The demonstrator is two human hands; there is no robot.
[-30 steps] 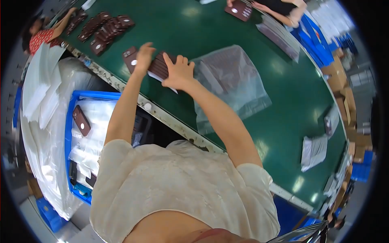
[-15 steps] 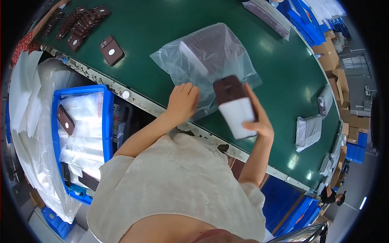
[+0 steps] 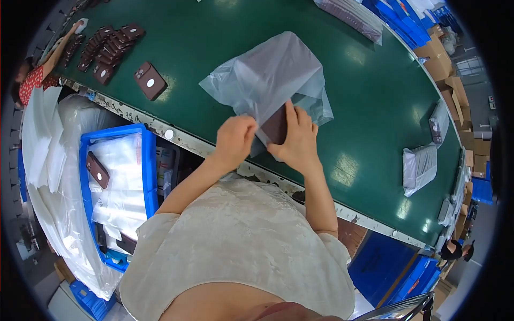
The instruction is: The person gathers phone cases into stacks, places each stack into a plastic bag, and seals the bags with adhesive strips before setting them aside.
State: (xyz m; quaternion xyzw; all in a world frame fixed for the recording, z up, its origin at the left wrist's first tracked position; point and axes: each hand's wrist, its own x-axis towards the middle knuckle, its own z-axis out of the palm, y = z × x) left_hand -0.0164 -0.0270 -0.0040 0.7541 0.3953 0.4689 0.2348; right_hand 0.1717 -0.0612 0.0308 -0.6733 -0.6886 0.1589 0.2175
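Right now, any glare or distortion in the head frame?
Head view: strong fisheye, the green table's far edge bows and the corners go black; head view: bright glare patches on the tabletop beyond the right hand; head view: sheen on the plastic sheets in the blue bin.

Green flat tabletop (image 3: 369, 128), milky translucent plastic bag (image 3: 278, 69) at twelve o'clock, dark-brown rectangular block (image 3: 277, 123) at one, dark-brown rounded phone case (image 3: 145, 80) with white dot (image 3: 150, 83) at ten, bright-blue rectangular plastic bin (image 3: 151, 179) near nine
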